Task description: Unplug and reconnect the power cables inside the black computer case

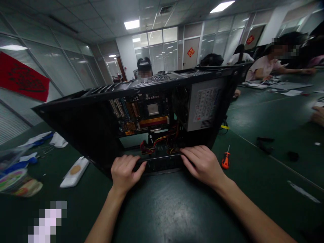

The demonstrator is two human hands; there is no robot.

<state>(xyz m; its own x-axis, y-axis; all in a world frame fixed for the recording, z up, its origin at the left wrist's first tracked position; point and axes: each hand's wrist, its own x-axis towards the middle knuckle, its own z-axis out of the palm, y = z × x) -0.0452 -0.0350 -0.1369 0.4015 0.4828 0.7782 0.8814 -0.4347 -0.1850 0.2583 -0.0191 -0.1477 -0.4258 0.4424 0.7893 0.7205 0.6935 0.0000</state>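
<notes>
A black computer case [76,104] stands in front of me on the green table, tilted, its open side facing me. Both hands grip its near lower edge: my left hand [126,171] left of the middle, my right hand [202,164] to the right. The fingers of each curl over the rim, so their tips are partly hidden. Inside sit a motherboard [141,111] with a bare metal square, a silver power supply [205,104] with a label, and a bundle of coloured cables [157,141] hanging low between my hands.
An orange-handled screwdriver [226,160] lies to the right of the case on the table [172,209]. A white tissue pack [75,172] and plastic bags [17,175] lie on the left. Several people sit beyond, one person [265,65] at the right by papers and a laptop.
</notes>
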